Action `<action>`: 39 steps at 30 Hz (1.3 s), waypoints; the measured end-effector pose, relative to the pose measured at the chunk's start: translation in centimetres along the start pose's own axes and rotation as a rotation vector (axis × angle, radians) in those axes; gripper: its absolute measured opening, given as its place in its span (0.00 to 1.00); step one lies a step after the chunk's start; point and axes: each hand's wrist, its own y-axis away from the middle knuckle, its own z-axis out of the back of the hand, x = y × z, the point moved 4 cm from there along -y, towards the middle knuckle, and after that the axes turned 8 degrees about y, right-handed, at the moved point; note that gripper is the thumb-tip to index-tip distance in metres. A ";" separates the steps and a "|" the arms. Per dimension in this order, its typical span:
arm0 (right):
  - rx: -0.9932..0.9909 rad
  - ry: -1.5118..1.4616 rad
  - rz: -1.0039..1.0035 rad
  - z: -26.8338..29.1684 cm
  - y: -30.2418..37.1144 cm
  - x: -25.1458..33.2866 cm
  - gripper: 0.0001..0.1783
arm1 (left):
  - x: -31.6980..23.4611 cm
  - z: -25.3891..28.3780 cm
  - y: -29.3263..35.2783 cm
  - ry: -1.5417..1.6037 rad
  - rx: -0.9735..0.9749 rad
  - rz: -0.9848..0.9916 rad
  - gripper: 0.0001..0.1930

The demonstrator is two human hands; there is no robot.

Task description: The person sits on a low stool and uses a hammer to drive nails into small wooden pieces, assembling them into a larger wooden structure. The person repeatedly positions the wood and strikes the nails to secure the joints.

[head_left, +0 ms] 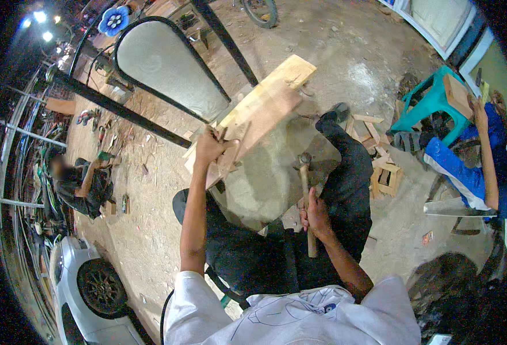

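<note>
My right hand (316, 215) grips a hammer (305, 187) by its wooden handle, with the metal head pointing away from me above my lap. Ahead and to the left, my left hand (210, 146) is closed at the near end of a pale wooden board (285, 75). A small dark piece shows by its fingers, too small to make out. Beside the pale board lies a browner wooden board (270, 118). Both rest across a rounded, dusty light seat (259, 190) in front of my knees.
A black metal chair frame with a padded oval back (161, 66) rises at the far left. On the right, a person in blue holds a wooden piece (457, 95) on a green stool (429, 103). Wood scraps (385, 175) litter the ground. Another person (83, 184) sits left, behind a car (92, 287).
</note>
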 end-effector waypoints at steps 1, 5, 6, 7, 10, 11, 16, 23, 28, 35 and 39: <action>0.000 0.006 0.011 0.0 -0.1 -0.1 0.35 | -0.1 -0.2 0.5 -0.035 0.009 0.032 0.39; -0.020 -0.053 0.019 -0.1 0.7 0.7 0.33 | -2.8 -2.0 3.8 -0.128 -0.003 -0.141 0.39; -0.003 -0.083 0.029 -0.1 0.5 0.3 0.33 | -3.2 -2.4 4.6 -0.106 0.005 -0.136 0.40; 0.013 -0.113 0.039 0.1 0.0 -0.4 0.33 | -3.6 -2.6 4.9 -0.109 0.017 -0.125 0.39; -0.015 -0.084 0.081 0.3 0.6 0.5 0.32 | -4.9 -2.9 5.9 -0.109 0.063 -0.086 0.39; -0.037 -0.053 0.098 0.3 1.1 1.1 0.32 | -5.2 -2.9 6.5 -0.190 0.048 -0.127 0.37; -0.026 -0.070 0.125 0.0 2.2 2.0 0.33 | -4.3 -3.5 9.6 -0.133 0.016 -0.148 0.37; -0.048 -0.025 0.114 0.3 3.4 2.4 0.33 | -4.5 -5.1 12.8 -0.034 0.160 -0.015 0.41; 0.029 0.151 0.231 -0.8 7.8 5.5 0.32 | -5.6 -5.6 15.3 0.008 0.043 -0.112 0.34; -0.257 0.619 0.822 -2.3 3.2 0.7 0.33 | -4.9 -6.0 15.4 0.002 0.047 -0.165 0.28; -0.211 0.599 0.692 -2.9 3.5 -0.2 0.33 | -4.4 -6.3 15.5 0.014 0.023 -0.210 0.27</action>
